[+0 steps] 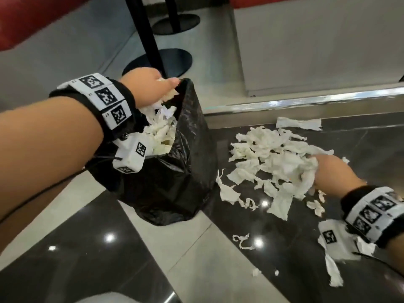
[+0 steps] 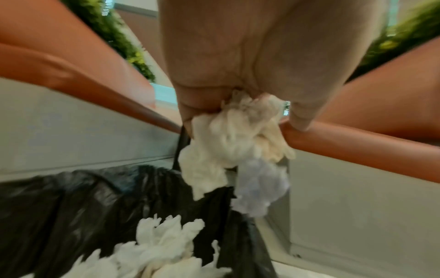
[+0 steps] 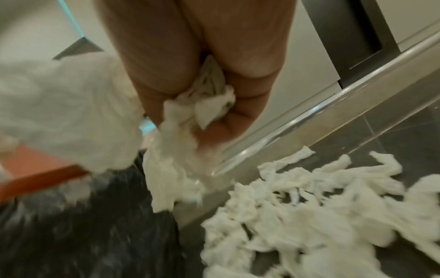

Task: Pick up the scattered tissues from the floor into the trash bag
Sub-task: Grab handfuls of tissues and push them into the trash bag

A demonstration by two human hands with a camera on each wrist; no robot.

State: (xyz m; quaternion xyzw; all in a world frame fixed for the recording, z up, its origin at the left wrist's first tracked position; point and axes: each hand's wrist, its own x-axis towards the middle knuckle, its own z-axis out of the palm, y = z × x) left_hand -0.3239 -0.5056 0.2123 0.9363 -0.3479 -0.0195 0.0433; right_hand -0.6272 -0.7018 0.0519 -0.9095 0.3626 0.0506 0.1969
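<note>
Head view: our left forearm reaches forward and our left hand [image 1: 150, 84] sits over the mouth of the black trash bag [image 1: 175, 171], fingers curled around a clump of tissue [image 1: 169, 95]; the bag stands on the floor [image 1: 87, 248] and holds a heap of white tissues [image 1: 160, 134]. Our right arm extends low to the right, and our right hand [image 1: 334, 171] is closed on a bunch from the scattered tissues [image 1: 271, 154], which lie on the dark floor tiles just right of the bag. Left wrist view: left hand [image 2: 250, 65] with fingers clenched on a crumpled wad [image 2: 238, 135] hanging above the open bag [image 2: 59, 206], more tissue [image 2: 166, 244] inside it. Right wrist view: right hand [image 3: 214, 65], fingers curled on a tissue bunch [image 3: 181, 143], with loose tissue [image 3: 309, 216] spread on the floor below and the bag [image 3: 83, 235] to the left.
</note>
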